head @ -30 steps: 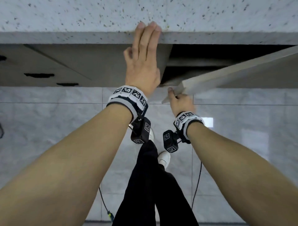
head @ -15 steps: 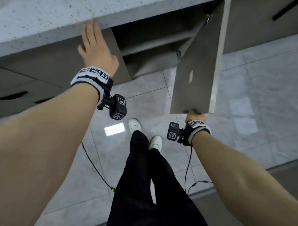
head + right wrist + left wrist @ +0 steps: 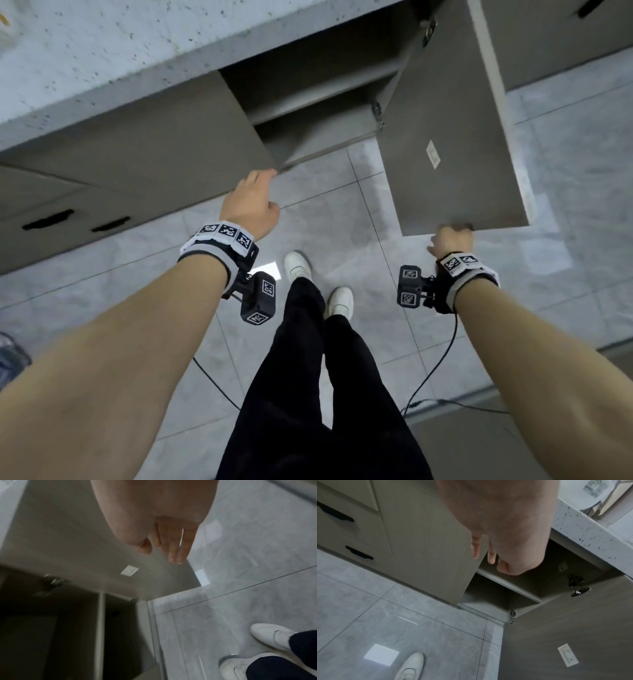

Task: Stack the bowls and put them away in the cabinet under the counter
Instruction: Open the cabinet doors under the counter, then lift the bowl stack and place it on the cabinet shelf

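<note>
No bowls show in any view. The cabinet [image 3: 318, 130] under the speckled counter [image 3: 102, 51] stands half open, and its shelf [image 3: 325, 92] looks bare. Its right door [image 3: 445, 120] is swung wide towards me. My right hand [image 3: 452, 236] is at that door's free edge; in the right wrist view the fingers [image 3: 173, 547] lie straight along the door's inner face. The left door [image 3: 154, 144] is still against the cabinet. My left hand [image 3: 267, 185] is at its free edge, fingertips [image 3: 475, 550] touching the door front and edge, fairly straight.
Drawers with black handles [image 3: 48, 219] sit left of the cabinet. My legs and white shoes [image 3: 298, 267] stand on the grey tiled floor, with a black cable [image 3: 435, 370] trailing behind. A white round item [image 3: 583, 493] sits on the counter above.
The right door has swung from partly open to wide open with my right hand on its edge. My left hand dropped from the counter's edge to the left door's edge.
</note>
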